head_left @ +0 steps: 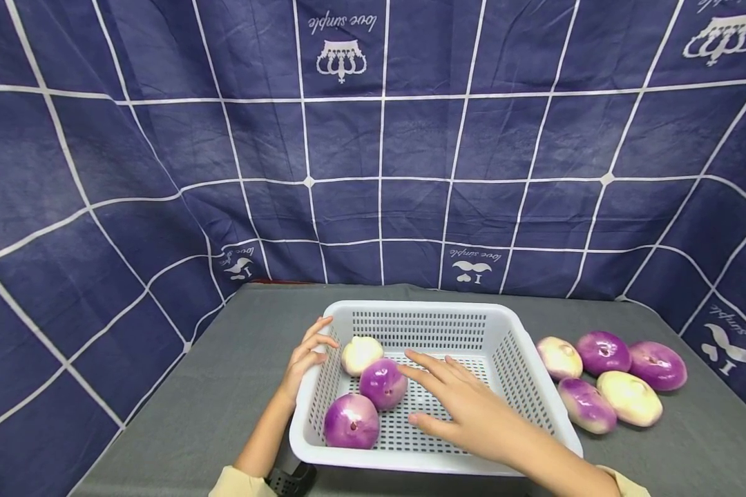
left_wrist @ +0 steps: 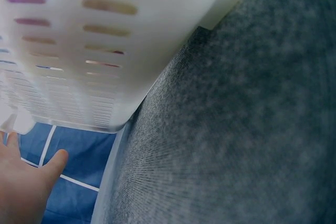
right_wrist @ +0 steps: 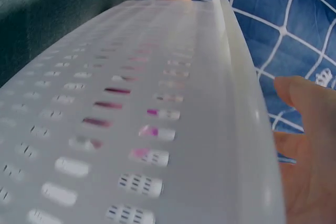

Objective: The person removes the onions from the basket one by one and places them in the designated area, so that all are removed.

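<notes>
A white plastic basket (head_left: 410, 461) with slotted walls holds three turnips at its left side: a pale one (head_left: 362, 355), a purple one (head_left: 383, 384) and a larger purple one (head_left: 351, 422). My left hand (head_left: 302, 359) is at the basket's left rim, its fingers loosely extended over the edge; the thumb stands apart in the left wrist view. Above the inside of the basket is my right hand (head_left: 456, 400), fingers spread and thumb apart, with nothing held. Its fingertips are just right of the middle purple turnip; whether they touch it is unclear.
Several more turnips (head_left: 604, 353), purple and cream, lie in a group on the grey cloth right of the basket. A blue cloth (head_left: 410, 145) with white grid lines hangs behind and at the sides. A dark strap (head_left: 291, 478) is near the left wrist.
</notes>
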A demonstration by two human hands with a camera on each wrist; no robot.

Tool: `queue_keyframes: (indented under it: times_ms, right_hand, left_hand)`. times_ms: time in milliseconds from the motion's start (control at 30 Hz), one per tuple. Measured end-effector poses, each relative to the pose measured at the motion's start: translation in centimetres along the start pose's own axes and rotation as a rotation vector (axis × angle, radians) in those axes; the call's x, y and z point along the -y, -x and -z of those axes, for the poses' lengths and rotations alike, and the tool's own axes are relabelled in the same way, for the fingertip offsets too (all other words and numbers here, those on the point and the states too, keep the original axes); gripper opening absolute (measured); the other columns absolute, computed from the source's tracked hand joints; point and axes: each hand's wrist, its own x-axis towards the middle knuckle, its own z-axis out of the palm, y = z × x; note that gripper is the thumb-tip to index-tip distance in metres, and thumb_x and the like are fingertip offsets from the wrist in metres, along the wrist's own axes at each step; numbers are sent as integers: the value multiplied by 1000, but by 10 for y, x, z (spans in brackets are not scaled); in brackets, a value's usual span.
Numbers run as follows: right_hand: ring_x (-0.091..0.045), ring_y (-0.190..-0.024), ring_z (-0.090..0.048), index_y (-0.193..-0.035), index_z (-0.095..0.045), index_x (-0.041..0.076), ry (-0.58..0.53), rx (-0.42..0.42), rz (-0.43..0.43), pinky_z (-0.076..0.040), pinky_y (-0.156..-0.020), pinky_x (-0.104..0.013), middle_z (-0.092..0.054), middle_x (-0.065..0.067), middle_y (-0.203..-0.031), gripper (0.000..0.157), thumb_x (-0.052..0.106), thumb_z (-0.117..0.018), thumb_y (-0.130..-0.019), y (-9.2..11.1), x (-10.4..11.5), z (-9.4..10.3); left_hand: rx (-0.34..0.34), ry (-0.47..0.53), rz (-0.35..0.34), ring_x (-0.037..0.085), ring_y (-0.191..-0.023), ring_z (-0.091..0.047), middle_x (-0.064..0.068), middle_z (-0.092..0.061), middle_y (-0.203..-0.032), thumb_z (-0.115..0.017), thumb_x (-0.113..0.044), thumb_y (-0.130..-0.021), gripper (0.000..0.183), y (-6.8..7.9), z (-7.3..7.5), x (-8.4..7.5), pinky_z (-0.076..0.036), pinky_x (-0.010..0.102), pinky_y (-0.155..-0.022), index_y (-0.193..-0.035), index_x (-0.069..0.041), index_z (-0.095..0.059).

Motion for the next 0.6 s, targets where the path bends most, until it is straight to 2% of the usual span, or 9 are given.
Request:
queue_keyframes:
  times_ms: [167, 400, 533, 600]
  right_hand:
    - [-20, -132, -37, -136, -39, 31, -49, 48, 21, -24, -108, -49, -34, 6, -146, 55, 46, -53, -84, -11, 7, -3]
    - [-21, -131, -37, -134, -42, 27, -111, 102, 23, -27, -107, -49, -38, 0, -144, 53, 46, -51, -86, -18, 13, -13]
    - [-20, -131, -38, -133, -43, 26, -105, 97, 63, -28, -106, -49, -40, 0, -143, 51, 44, -51, -86, -22, 17, -18]
    - [-20, -131, -38, -132, -45, 24, -106, 98, 80, -29, -106, -49, -40, 0, -142, 50, 42, -52, -86, -24, 19, -21]
  left_hand:
    - [-4, 6, 9, 23, -140, -1, 14, -30, -143, -37, 1, -72, 29, 0, 0, 1, -16, 8, -101, -91, 20, -48]
    - [1, 16, 17, 13, -140, -5, 11, -31, -143, -38, 2, -72, 28, 1, 0, 1, -15, 9, -103, -91, 20, -48]
    - [-6, 4, 18, 19, -140, -4, 11, -31, -143, -37, 1, -72, 28, 1, 0, 1, -12, 20, -107, -91, 19, -49]
    - [-6, 3, 22, 23, -141, -2, 11, -31, -143, -37, 1, -72, 28, 1, 0, 0, -12, 21, -106, -91, 18, -49]
